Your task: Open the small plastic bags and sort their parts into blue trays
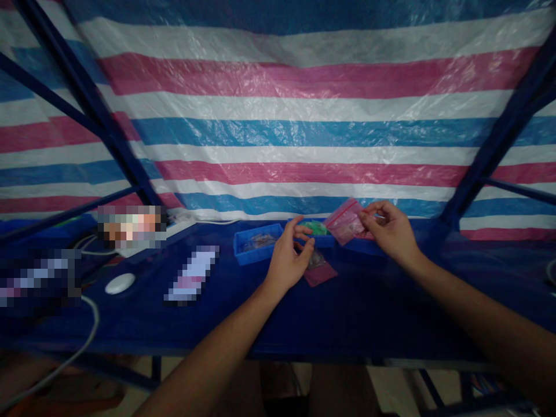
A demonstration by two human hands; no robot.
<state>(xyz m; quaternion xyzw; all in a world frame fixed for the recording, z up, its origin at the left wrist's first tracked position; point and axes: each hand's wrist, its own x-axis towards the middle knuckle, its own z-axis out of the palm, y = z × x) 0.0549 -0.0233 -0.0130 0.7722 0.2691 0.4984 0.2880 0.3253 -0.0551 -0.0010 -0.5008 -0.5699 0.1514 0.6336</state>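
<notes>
A pink zip-lock bag [345, 223] hangs from the fingertips of my right hand [388, 229], which pinches its right edge above the back of the table. My left hand [289, 255] is held over the table with its fingers curved and apart, and I see nothing between them. Just right of its thumb lies a second small pink bag [321, 275] with something dark in it, partly hidden by the hand. A blue tray [254, 256] with small thin pieces sits left of my left hand. Green pieces [316, 227] fill another blue tray behind my hands, partly covered.
On the blue table [234, 315] to the left are a phone [193, 275] with a blurred-out screen, a round white object [120, 284] and a white cable [93, 324]. A striped plastic sheet [295, 133] closes off the back, between blue metal posts [490, 139].
</notes>
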